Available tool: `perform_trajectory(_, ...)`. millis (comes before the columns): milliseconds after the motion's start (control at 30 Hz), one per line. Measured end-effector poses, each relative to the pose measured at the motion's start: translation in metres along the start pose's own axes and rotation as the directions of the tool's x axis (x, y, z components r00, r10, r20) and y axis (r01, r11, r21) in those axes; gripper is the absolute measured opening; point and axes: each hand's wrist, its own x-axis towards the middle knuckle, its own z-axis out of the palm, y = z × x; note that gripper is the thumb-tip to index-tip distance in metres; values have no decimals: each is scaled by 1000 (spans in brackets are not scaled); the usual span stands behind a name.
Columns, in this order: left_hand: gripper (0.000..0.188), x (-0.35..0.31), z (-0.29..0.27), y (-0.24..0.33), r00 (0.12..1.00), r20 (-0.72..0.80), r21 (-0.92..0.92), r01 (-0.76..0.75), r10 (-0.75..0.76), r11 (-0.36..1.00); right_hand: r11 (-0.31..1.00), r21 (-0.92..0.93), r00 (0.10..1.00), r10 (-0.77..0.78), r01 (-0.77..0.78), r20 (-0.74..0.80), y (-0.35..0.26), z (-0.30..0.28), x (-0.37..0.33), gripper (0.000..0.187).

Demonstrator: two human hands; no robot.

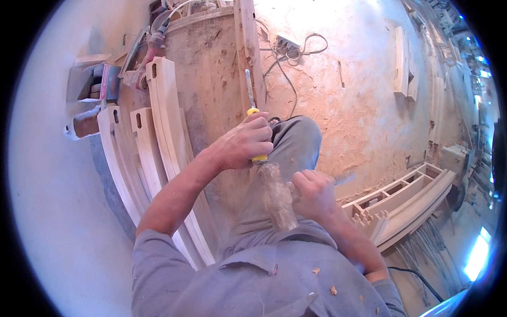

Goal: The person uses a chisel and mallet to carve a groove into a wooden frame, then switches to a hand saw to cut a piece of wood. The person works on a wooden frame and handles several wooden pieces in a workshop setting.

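My left hand (pixel 244 142) is wrapped round the yellow handle of a chisel (pixel 249 90), whose blade points away from me. Its tip lies over a long wooden beam (pixel 245 31) that has rough cut spots along it. In my right hand (pixel 316 194) I grip the handle of a worn wooden mallet (pixel 278 198). The mallet's head is right by the butt of the chisel, above my lap; whether the two touch I cannot tell. My bent knee (pixel 301 137) in grey trousers is beside the beam.
Pale wooden legs with slots (pixel 161 95) lean at the left, near a power tool (pixel 153 47) and a box (pixel 109 82). A socket block with cable (pixel 288 46) lies on the shaving-strewn floor (pixel 348 127). Curved wooden pieces (pixel 417 201) are at the right.
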Motion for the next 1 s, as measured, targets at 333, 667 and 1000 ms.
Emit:
perform_trajectory(333, 34, 17, -5, -12, 994, -114, -76, -9, 0, 997, 936, 114, 936, -313, 333, -161, -4, -10, 12, 27)
perform_trajectory(667, 28, 29, -3, -2, 978, -193, -36, 71, -76, 997, 932, 148, 924, -290, 332, -248, -5, -10, 18, 32)
perform_trajectory(1000, 19, 27, -15, -11, 984, -174, -83, 12, -27, 996, 986, 153, 989, -50, 72, -142, 10, 7, 31, 18)
